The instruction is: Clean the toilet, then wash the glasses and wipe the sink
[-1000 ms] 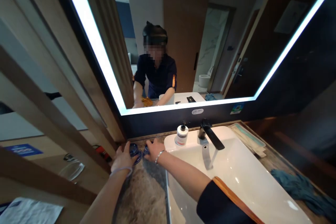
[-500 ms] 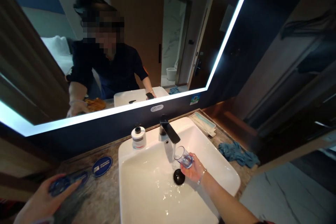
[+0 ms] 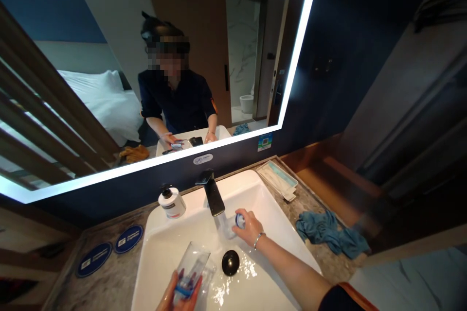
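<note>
Over the left side of the white sink, my left hand is closed around the bluish base of a clear drinking glass, which tilts upward. My right hand grips a second glass by its blue-tinted base. That glass lies nearly sideways, its mouth toward the stream below the black faucet. The black drain plug sits between the two hands, lower in the basin.
A white pump bottle stands on the sink's back left corner. Two blue round coasters lie on the left counter. To the right are a tray with packets and a crumpled blue cloth. A lit mirror hangs behind.
My left hand has lifted its glass off the counter coaster and brought it over the sink. My right hand has tipped its glass further onto its side under the faucet. The view has shifted.
</note>
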`<state>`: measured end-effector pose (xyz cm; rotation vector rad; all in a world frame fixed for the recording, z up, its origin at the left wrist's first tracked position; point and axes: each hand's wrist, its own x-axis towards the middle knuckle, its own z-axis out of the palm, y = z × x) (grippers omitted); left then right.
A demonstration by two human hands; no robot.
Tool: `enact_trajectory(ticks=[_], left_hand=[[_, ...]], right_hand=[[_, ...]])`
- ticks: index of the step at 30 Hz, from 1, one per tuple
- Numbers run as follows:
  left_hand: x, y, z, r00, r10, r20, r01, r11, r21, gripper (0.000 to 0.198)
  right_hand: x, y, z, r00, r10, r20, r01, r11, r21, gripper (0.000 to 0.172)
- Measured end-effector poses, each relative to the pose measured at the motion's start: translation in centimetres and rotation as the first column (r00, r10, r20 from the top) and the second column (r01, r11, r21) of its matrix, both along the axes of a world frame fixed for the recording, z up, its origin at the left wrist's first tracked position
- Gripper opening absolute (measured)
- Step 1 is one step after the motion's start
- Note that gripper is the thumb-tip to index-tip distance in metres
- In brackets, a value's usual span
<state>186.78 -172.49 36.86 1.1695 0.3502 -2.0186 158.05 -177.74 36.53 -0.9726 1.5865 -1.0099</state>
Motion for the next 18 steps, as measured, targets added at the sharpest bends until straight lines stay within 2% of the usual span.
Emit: enact_trajectory(ticks=[1, 2, 4, 5, 7, 9, 10, 11, 12, 13, 14, 16, 17, 18], left_hand=[[-2.2, -0.6, -0.1, 0.998, 0.021, -0.053, -0.019, 0.999, 0.036, 0.030], [-4.4, -1.3, -0.1, 0.996, 0.025, -0.082, -0.022, 0.999, 0.043, 0.027], [-8.1, -2.9, 0.0, 0.992, 0.036, -0.123, -0.029, 0.998, 0.054, 0.023], [-9.7, -3.5, 0.1, 0.988, 0.040, -0.149, -0.029, 0.997, 0.072, 0.021], [-12.2, -4.4, 0.2, 0.985, 0.081, -0.149, -0.070, 0.995, 0.077, 0.021], [-14.0, -4.4, -0.1, 0.995, 0.100, 0.026, -0.099, 0.995, -0.020, 0.029], [-14.7, -4.2, -0.4, 0.977, 0.084, 0.196, -0.063, 0.992, -0.111, 0.038], [-15.4, -3.8, -0.7, 0.915, 0.052, 0.401, 0.037, 0.977, -0.211, 0.046], [-16.0, -3.5, -1.0, 0.797, 0.019, 0.603, 0.201, 0.934, -0.295, 0.053], [-16.5, -3.2, -1.0, 0.638, 0.012, 0.770, 0.394, 0.854, -0.340, 0.058], [-17.2, -3.0, -0.7, 0.473, 0.036, 0.880, 0.579, 0.740, -0.341, 0.062], [-18.7, -3.3, 1.0, 0.206, 0.148, 0.967, 0.846, 0.470, -0.252, 0.062], [-19.6, -3.8, 2.4, 0.103, 0.214, 0.971, 0.916, 0.359, -0.176, 0.059], [-20.6, -4.5, 4.1, -0.003, 0.273, 0.962, 0.956, 0.284, -0.078, 0.056]], right_hand=[[-1.4, 0.1, 1.3, 0.976, 0.054, -0.210, -0.062, 0.998, -0.031, 0.060], [-2.7, 0.0, 2.7, 0.897, 0.106, -0.429, -0.137, 0.990, -0.042, 0.060], [-4.8, -0.9, 5.6, 0.623, 0.164, -0.765, -0.273, 0.962, -0.016, 0.060], [-5.7, -1.8, 7.0, 0.509, 0.162, -0.845, -0.308, 0.951, -0.003, 0.059], [-7.0, -4.2, 9.2, 0.427, 0.143, -0.893, -0.323, 0.946, -0.003, 0.058], [-8.1, -7.1, 10.5, 0.378, 0.155, -0.913, -0.332, 0.943, 0.023, 0.058], [-8.6, -8.5, 10.9, 0.353, 0.171, -0.920, -0.337, 0.940, 0.045, 0.057], [-9.1, -9.8, 11.2, 0.331, 0.190, -0.924, -0.342, 0.937, 0.070, 0.057], [-9.5, -10.8, 11.4, 0.309, 0.208, -0.928, -0.347, 0.933, 0.094, 0.056], [-10.0, -11.8, 11.4, 0.289, 0.224, -0.931, -0.352, 0.929, 0.114, 0.055], [-10.4, -12.5, 11.5, 0.272, 0.241, -0.932, -0.360, 0.923, 0.134, 0.055], [-11.1, -13.3, 11.5, 0.243, 0.273, -0.931, -0.379, 0.910, 0.168, 0.055], [-11.5, -13.6, 11.5, 0.230, 0.289, -0.929, -0.390, 0.902, 0.183, 0.055], [-11.8, -13.7, 11.5, 0.221, 0.303, -0.927, -0.401, 0.895, 0.197, 0.055]])
